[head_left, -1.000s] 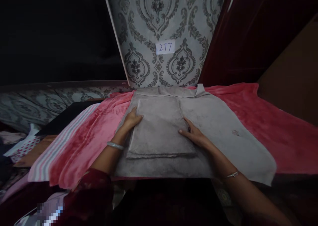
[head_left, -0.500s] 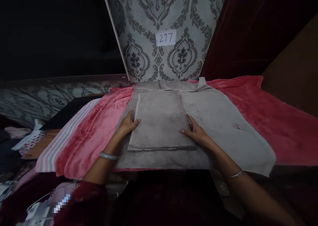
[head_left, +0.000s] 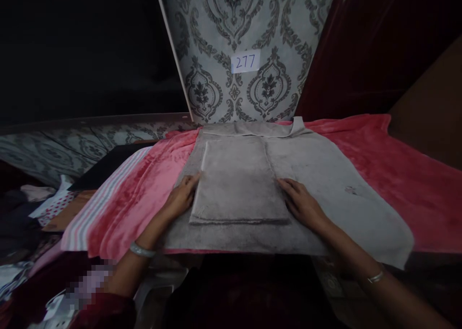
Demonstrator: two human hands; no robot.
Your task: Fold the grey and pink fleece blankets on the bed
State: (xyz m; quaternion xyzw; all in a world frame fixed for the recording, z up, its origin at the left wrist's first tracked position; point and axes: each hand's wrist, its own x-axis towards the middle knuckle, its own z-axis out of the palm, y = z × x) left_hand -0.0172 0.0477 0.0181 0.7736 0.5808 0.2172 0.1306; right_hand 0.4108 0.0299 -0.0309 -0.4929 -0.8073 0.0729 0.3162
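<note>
A folded grey plush towel (head_left: 238, 179) lies flat as a neat rectangle, its layered edge towards me. Beneath it spreads a larger grey plush cloth (head_left: 314, 175) with a small embroidered motif on its right part. My left hand (head_left: 182, 194) rests against the left edge of the folded towel, fingers loosely bent and its index finger touching the side. At the right edge, my right hand (head_left: 301, 201) has its fingers stretched out, tips against the towel's side. Neither hand is gripping the fabric.
A pink-red blanket (head_left: 375, 160) with a striped left border covers the surface under the grey cloth. A dark screen (head_left: 86, 49) stands at the back left, and patterned wallpaper carries a paper marked 277 (head_left: 245, 61). Piled fabrics (head_left: 21, 223) lie at far left.
Both thumbs have come off the top of the folded towel. My hands now press its two side edges, a little closer to me. The towel keeps its shape and place on the cloth.
</note>
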